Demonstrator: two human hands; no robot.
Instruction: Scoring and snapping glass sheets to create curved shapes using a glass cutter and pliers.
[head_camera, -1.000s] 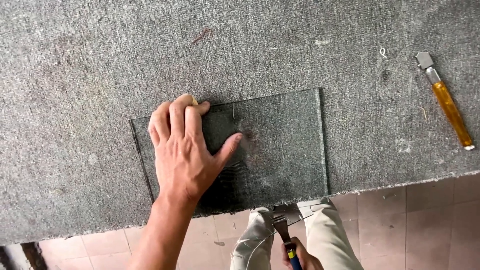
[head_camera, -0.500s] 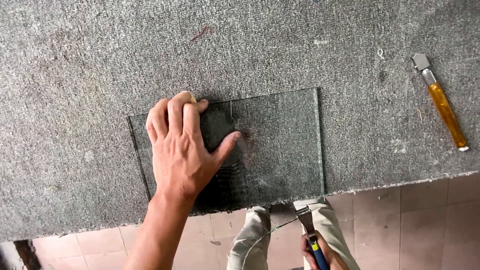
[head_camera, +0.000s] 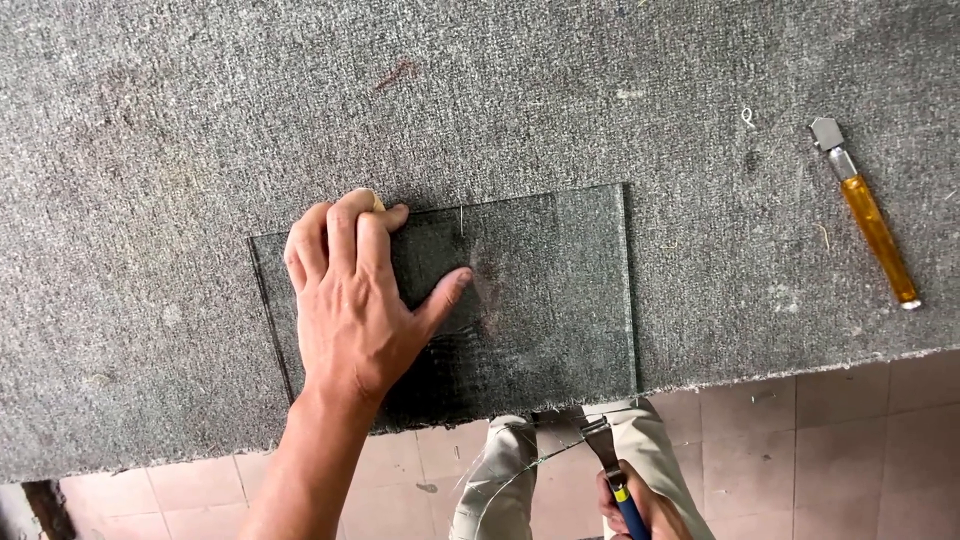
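A rectangular glass pane (head_camera: 520, 300) lies flat on the grey carpet-covered table (head_camera: 200, 120), its near edge reaching the table's front edge. The left hand (head_camera: 350, 300) presses down on the pane's left half, palm flat, fingers together and curled over the far edge, thumb spread toward the middle. The right hand (head_camera: 640, 505), below the table edge, is clamped around the blue handle of a pair of glass pliers (head_camera: 605, 455). The plier head sits at a thin curved sliver of glass (head_camera: 520, 470) that hangs under the pane's near edge; whether the sliver is gripped cannot be told. A glass cutter (head_camera: 868, 215) with an amber handle lies on the table, well apart to the right.

Assessment: the pane appears stiff, smooth and brittle, with sharp edges. Holding is safest by flat pressure on the face, as the left hand does. The carpet should resist sliding. The sliver looks fragile and liable to snap.
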